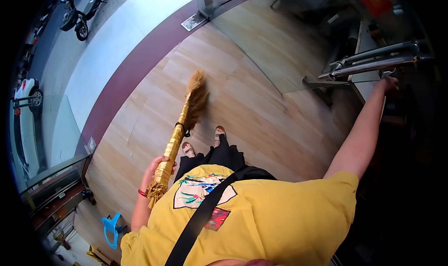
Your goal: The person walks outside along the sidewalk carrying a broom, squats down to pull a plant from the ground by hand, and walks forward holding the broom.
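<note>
My left hand, with a red band at the wrist, is wrapped round the handle of a straw broom. The broom is bound in yellow strips, and a dark tie circles its shaft. Its bristles point away from me over the floor, beyond my sandalled feet; whether they touch it I cannot tell. My right hand is stretched far out to the right, just below the metal bar handle of a glass door. Its fingers look curled, and what they hold is lost in the shade.
Wood-look tiles cover the floor up to a dark red threshold strip. Glass door panels stand at both sides. Outside are a parked scooter and a white car. A blue plastic chair is at lower left.
</note>
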Action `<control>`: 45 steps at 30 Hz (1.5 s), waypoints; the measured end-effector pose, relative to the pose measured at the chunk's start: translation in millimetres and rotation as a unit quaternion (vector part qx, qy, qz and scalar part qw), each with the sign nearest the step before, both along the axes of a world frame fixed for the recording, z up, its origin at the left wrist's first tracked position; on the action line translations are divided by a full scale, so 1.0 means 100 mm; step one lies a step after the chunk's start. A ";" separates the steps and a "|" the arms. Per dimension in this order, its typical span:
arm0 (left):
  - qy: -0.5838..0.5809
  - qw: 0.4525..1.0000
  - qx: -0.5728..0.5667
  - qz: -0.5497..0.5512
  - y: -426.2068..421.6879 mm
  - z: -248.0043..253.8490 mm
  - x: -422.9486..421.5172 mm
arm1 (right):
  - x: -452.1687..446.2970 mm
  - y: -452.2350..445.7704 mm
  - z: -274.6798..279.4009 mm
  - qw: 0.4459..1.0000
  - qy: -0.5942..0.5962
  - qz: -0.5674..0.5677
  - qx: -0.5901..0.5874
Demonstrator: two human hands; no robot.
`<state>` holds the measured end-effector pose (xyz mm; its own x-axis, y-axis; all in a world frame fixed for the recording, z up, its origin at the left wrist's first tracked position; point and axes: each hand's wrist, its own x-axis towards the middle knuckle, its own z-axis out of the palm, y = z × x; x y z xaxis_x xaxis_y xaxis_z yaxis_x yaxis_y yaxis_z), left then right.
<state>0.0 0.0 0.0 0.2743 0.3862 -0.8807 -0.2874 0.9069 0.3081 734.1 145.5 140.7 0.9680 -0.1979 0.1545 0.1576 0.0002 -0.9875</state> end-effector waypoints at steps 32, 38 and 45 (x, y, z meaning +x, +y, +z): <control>-0.207 0.921 -0.017 -0.331 -0.30 -1.58 1.16 | -4.83 -2.41 -2.52 0.445 0.699 0.551 -0.100; -0.136 0.844 0.179 -0.487 -0.18 -1.49 1.03 | -4.03 -3.28 -1.80 0.557 0.658 0.491 -0.131; 0.310 0.694 0.325 -0.563 -0.11 -2.93 -0.98 | -3.85 -3.77 -1.89 0.636 0.565 0.466 -0.243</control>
<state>-97.5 -10.6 -292.8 0.3702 0.6054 -0.7046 0.8613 0.0605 0.5045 349.4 -231.3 -48.7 0.1770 0.3495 -0.9201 -0.4974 -0.7749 -0.3901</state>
